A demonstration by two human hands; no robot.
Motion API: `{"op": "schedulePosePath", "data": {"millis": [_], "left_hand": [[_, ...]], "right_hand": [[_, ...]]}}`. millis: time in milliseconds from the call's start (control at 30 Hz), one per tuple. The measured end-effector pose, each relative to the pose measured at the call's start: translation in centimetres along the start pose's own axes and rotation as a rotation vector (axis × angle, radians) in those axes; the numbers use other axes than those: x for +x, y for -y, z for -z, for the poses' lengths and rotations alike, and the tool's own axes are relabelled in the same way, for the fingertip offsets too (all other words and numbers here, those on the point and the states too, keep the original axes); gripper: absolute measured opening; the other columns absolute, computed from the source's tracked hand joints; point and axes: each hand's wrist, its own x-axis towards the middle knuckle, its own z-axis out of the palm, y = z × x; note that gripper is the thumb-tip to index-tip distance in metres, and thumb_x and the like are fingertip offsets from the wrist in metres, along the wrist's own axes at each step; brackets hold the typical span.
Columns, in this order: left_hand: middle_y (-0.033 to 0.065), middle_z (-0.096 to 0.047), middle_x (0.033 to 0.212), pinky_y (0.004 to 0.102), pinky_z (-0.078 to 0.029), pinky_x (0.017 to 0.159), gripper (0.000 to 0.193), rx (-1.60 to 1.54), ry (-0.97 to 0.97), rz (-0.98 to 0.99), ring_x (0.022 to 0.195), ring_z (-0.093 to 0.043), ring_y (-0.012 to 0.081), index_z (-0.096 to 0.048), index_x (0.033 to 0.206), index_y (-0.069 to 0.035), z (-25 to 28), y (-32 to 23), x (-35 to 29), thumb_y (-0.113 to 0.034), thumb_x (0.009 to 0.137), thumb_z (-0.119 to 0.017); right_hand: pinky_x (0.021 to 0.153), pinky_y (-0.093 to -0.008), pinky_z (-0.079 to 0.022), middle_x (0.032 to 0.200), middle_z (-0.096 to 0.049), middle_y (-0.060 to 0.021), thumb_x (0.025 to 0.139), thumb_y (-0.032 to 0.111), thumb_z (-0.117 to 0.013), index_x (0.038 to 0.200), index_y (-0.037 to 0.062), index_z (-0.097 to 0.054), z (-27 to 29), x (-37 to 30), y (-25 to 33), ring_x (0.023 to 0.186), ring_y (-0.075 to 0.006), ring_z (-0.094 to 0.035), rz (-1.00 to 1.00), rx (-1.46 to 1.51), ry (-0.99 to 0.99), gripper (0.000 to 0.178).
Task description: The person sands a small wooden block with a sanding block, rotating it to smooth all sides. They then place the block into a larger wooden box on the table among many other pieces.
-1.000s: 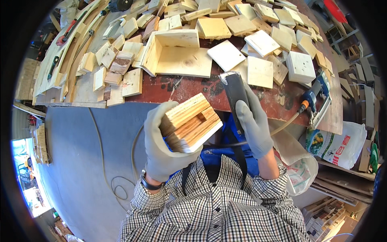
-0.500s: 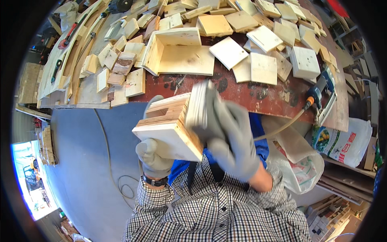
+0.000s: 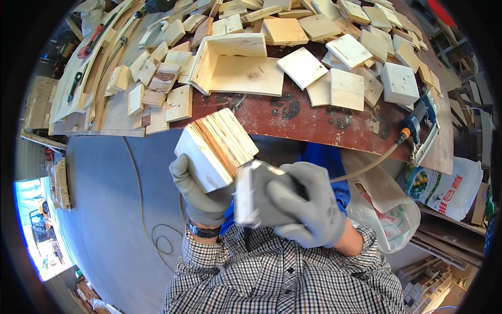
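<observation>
In front of the bench (image 3: 334,123), the wooden block (image 3: 217,146) is hiding some of the left fingers (image 3: 183,175). The dark block (image 3: 254,196) is showing blurred, its pale face smeared, and is covering a corner of the wooden block. Behind the bench's right side, a red object (image 3: 442,11) is looking too blurred to tell. The scrap wood (image 3: 285,31) on the bench's far side is running past the view's top edge. Left of the bench, things in the bright doorway (image 3: 44,230) are appearing too small to tell.

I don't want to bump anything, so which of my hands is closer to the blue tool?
Right. Your right hand, gripping the dark block, is left of the blue tool and nearer your body; your left hand, holding the wood block, is farther left.
</observation>
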Motion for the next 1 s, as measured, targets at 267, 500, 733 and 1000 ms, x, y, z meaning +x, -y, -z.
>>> {"op": "schedulePosePath", "data": {"millis": [267, 500, 733, 1000], "left_hand": [[0.0112, -0.062, 0.15, 0.0565, -0.046, 0.115, 0.074, -0.309, 0.245, 0.265, 0.135, -0.059, 0.0347, -0.055, 0.153, -0.017, -1.3, 1.8, 0.5, -0.06, 0.094, -0.061], [0.0205, -0.057, 0.156, 0.0523, -0.046, 0.122, 0.074, -0.303, 0.075, 0.186, 0.137, -0.061, 0.0397, -0.048, 0.158, -0.004, 1.2, 0.6, 0.8, -0.053, 0.103, -0.056], [0.0156, -0.067, 0.139, 0.0559, -0.05, 0.109, 0.056, -0.308, 0.141, 0.344, 0.126, -0.063, 0.0351, -0.059, 0.146, -0.011, -1.8, 0.9, 0.2, -0.047, 0.103, -0.056], [0.0102, -0.073, 0.129, 0.046, -0.057, 0.095, 0.073, 0.256, 0.088, 0.086, 0.109, -0.072, 0.0282, -0.062, 0.142, -0.012, -3.3, 1.0, -0.3, -0.047, 0.083, -0.087]], "right_hand": [[0.11, -0.0478, -0.044, 0.136, -0.059, -0.0274, 0.102, 0.036, -0.063, 0.157, 0.0012, -0.054, 3.4, 7.4, -2.2, 0.121, -0.0403, -0.059, -0.208, -0.14, 0.031, 0.065], [0.108, -0.0507, -0.044, 0.131, -0.059, -0.0259, 0.104, 0.051, -0.062, 0.157, 0.0064, -0.056, 3.1, 4.2, -0.1, 0.116, -0.0417, -0.06, -0.017, 0.142, 0.144, 0.069], [0.101, -0.0448, -0.048, 0.123, -0.062, -0.0219, 0.106, 0.042, -0.061, 0.157, 0.0057, -0.054, 3.4, 8.6, -4.0, 0.107, -0.0349, -0.061, -0.18, 0.114, -0.015, 0.064], [0.1, -0.051, -0.047, 0.118, -0.061, -0.0213, 0.109, 0.057, -0.048, 0.15, 0.0151, -0.062, 0.8, 7.0, -2.0, 0.106, -0.0349, -0.06, 0.11, -0.163, -0.025, 0.06]]}}
